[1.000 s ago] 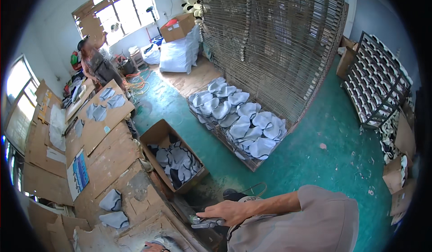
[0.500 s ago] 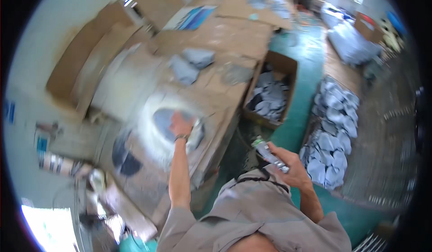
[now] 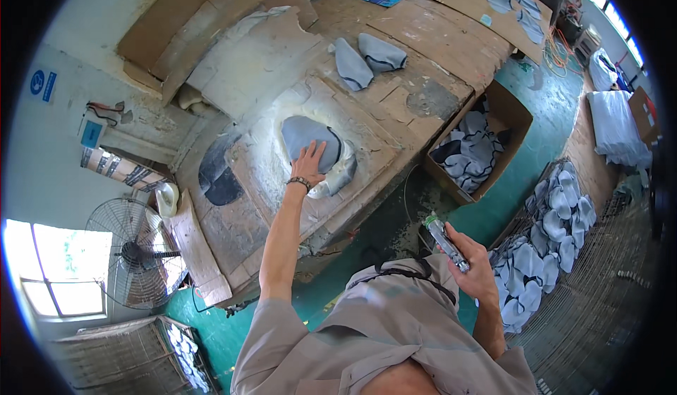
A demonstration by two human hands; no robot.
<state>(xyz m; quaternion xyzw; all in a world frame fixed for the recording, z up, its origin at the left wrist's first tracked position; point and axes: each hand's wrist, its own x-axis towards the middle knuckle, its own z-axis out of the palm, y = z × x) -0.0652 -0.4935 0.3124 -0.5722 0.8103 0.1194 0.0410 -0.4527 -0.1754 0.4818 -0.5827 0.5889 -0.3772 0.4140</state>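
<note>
**Grey Piece Under the Hand**

Grey and rounded, a soft-looking moulded piece (image 3: 309, 141) lies on a dusty white patch of the cardboard-covered workbench (image 3: 395, 35). The fingers (image 3: 307, 154) of the left hand (image 3: 308, 164) are spread a little and rest flat on the near edge of this piece. A beaded band goes round that wrist, and the bare arm stretches out long to the bench.

The right hand (image 3: 474, 268) is close to the body, over the green floor (image 3: 402, 226). Its fingers are wrapped tight round a slim grey tool with a green tip (image 3: 446, 241), which points up and to the left.

Two more grey folded pieces (image 3: 367, 58) lie farther back on the bench. Beside the bench stands an open brown cardboard box (image 3: 518, 116) with many grey pieces inside. Near the right hand, more pale grey pieces (image 3: 557, 219) are spread on a woven rack. A round metal fan (image 3: 137, 254) stands at the left, next to a bright window.
</note>
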